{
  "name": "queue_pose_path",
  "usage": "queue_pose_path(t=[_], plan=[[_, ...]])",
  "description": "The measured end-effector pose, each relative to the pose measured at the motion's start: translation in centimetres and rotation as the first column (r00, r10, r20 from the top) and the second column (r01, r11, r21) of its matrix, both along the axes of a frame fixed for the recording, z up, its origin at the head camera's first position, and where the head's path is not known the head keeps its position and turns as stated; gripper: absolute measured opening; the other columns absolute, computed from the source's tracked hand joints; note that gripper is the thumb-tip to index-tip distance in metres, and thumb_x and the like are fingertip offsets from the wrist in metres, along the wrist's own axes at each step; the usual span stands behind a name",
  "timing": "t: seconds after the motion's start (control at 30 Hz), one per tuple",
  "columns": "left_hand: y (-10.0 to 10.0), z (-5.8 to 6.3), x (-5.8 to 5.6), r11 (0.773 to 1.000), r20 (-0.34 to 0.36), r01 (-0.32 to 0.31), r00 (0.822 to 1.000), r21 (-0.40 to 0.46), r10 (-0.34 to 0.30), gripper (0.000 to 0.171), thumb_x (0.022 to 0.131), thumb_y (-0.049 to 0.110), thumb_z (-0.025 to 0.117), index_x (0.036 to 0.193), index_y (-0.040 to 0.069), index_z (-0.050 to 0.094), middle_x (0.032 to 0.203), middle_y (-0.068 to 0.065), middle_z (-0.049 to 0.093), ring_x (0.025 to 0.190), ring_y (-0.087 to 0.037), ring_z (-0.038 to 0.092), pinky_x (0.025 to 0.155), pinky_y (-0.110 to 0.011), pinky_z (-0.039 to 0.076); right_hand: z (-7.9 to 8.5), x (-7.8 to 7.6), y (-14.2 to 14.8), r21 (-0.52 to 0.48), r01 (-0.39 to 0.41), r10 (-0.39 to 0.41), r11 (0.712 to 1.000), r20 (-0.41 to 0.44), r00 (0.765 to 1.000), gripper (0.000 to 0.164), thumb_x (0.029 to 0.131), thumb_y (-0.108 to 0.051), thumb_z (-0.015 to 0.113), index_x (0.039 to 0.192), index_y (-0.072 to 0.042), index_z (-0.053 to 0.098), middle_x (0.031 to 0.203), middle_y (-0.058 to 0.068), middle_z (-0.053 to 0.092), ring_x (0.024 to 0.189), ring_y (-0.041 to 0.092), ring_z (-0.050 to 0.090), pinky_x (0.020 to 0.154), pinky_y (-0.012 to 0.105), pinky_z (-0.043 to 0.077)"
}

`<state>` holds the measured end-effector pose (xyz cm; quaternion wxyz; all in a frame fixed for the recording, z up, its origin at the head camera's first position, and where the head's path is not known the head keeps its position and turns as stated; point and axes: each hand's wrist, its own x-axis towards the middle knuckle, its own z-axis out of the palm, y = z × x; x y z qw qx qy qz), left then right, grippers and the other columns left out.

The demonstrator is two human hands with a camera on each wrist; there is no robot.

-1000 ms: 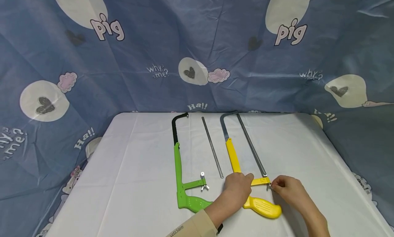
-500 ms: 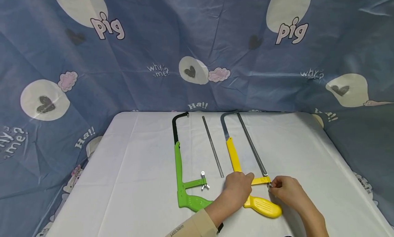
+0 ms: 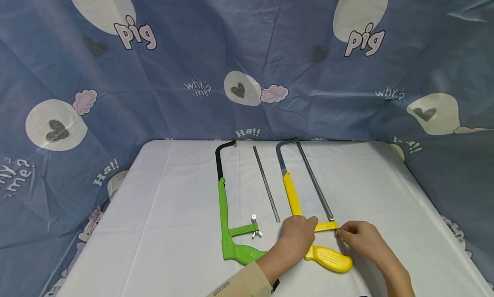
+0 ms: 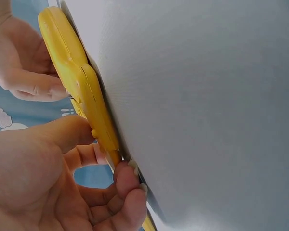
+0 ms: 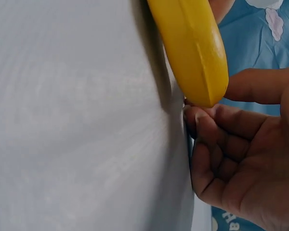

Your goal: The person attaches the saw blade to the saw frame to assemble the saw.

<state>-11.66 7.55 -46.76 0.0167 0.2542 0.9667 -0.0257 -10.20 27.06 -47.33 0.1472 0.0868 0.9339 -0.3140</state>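
Note:
A yellow hacksaw [image 3: 292, 194] lies on the white-covered table, its grey blade [image 3: 314, 181] spanning the frame's right side. My left hand [image 3: 295, 237] grips the frame just above the handle; in the left wrist view, thumb and fingertips [image 4: 127, 180] close round the yellow frame. At the end of the short yellow arm, my right hand [image 3: 362, 241] pinches the small metal wing nut [image 3: 336, 233] between thumb and forefinger. The right wrist view has the yellow handle [image 5: 195, 53] in front of that pinch, hiding the nut.
Left of the yellow saw lies a green hacksaw frame [image 3: 224, 207] with a wing nut [image 3: 256, 234] and no blade across it. My left forearm overlaps its handle. A loose blade [image 3: 266, 184] rests between the two saws. A blue printed cloth [image 3: 308, 112] hangs behind the table.
My right thumb and forefinger have shifted slightly at the wing nut, changing their angle on it. The left hand, both saws and the loose blade stay in place.

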Motion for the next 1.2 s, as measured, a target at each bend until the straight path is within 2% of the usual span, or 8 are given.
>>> queue_pose_path(t=[0.2, 0.5, 0.77, 0.97, 1.2], plan=[[-0.01, 0.12, 0.02, 1.000, 0.004, 0.003, 1.000, -0.008, -0.003, 0.014, 0.091, 0.037, 0.070, 0.097, 0.028, 0.061, 0.075, 0.004, 0.067, 0.059, -0.007, 0.055, 0.046, -0.022, 0.044, -0.12, 0.21, 0.49, -0.001, 0.015, -0.015, 1.000, -0.041, 0.999, 0.018, 0.092, -0.022, 0.063, 0.098, -0.008, 0.072, 0.086, 0.000, 0.070, 0.078, 0.014, 0.056, 0.067, 0.030, 0.044], [-0.02, 0.15, 0.07, 1.000, 0.006, 0.006, 1.000, -0.013, -0.006, 0.014, 0.091, 0.037, 0.070, 0.098, 0.029, 0.062, 0.075, 0.004, 0.067, 0.058, -0.007, 0.054, 0.045, -0.022, 0.044, -0.35, 0.29, 0.29, -0.003, 0.005, -0.005, 1.000, -0.079, 0.997, 0.009, 0.087, -0.014, 0.067, 0.090, -0.007, 0.071, 0.081, 0.002, 0.068, 0.072, 0.016, 0.053, 0.062, 0.029, 0.043], [0.00, 0.06, 0.05, 1.000, 0.004, -0.004, 1.000, -0.021, 0.004, 0.015, 0.090, 0.038, 0.070, 0.098, 0.029, 0.061, 0.077, 0.005, 0.068, 0.060, -0.007, 0.056, 0.045, -0.022, 0.044, -0.08, 0.32, -0.28, -0.016, -0.005, 0.004, 1.000, -0.063, 0.998, 0.007, 0.083, -0.011, 0.068, 0.086, -0.005, 0.072, 0.075, 0.001, 0.065, 0.070, 0.016, 0.052, 0.062, 0.030, 0.043], [-0.05, 0.29, 0.07, 1.000, 0.005, -0.001, 1.000, -0.017, 0.001, 0.013, 0.091, 0.037, 0.069, 0.098, 0.029, 0.061, 0.077, 0.005, 0.068, 0.061, -0.007, 0.057, 0.047, -0.022, 0.045, 0.01, 0.40, -0.34, -0.037, -0.008, 0.007, 0.999, -0.021, 1.000, 0.011, 0.082, -0.017, 0.074, 0.085, -0.007, 0.071, 0.075, 0.001, 0.064, 0.071, 0.017, 0.052, 0.062, 0.030, 0.042], [0.04, 0.53, 0.04, 1.000, 0.010, 0.005, 1.000, -0.016, -0.005, 0.014, 0.091, 0.038, 0.069, 0.100, 0.029, 0.062, 0.076, 0.004, 0.068, 0.059, -0.006, 0.055, 0.046, -0.022, 0.045, 0.01, 0.32, 0.00, -0.044, 0.008, -0.007, 0.999, 0.007, 1.000, 0.020, 0.090, -0.029, 0.068, 0.088, -0.009, 0.073, 0.074, 0.000, 0.062, 0.070, 0.016, 0.049, 0.058, 0.029, 0.038]])
